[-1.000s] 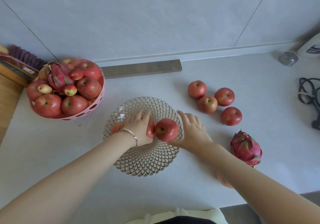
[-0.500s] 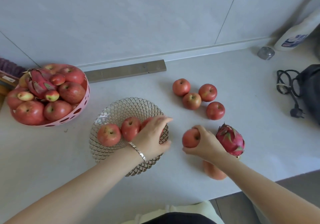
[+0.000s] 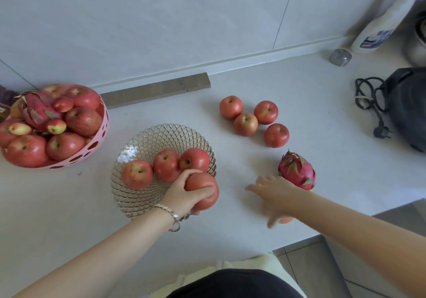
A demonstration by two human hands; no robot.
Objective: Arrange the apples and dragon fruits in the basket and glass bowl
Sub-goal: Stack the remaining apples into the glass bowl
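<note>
Holding an apple [image 3: 200, 181] at the near rim of the glass bowl [image 3: 161, 136], where a gap lies beside 3 other apples [image 3: 166, 165], our left grip [image 3: 182, 194] curls round it, while our right grip [image 3: 276, 194], spread and empty, hovers just beside the dragon fruit [image 3: 297, 170] on the table [image 3: 219, 235].

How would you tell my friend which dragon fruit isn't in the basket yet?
Find the white counter, then the glass bowl in its middle. To the bowl's right, nearer the person than the four loose apples, the dragon fruit lies beside the right hand. Unlike the other dragon fruit piled in the pink basket, it lies alone on the counter.
</note>
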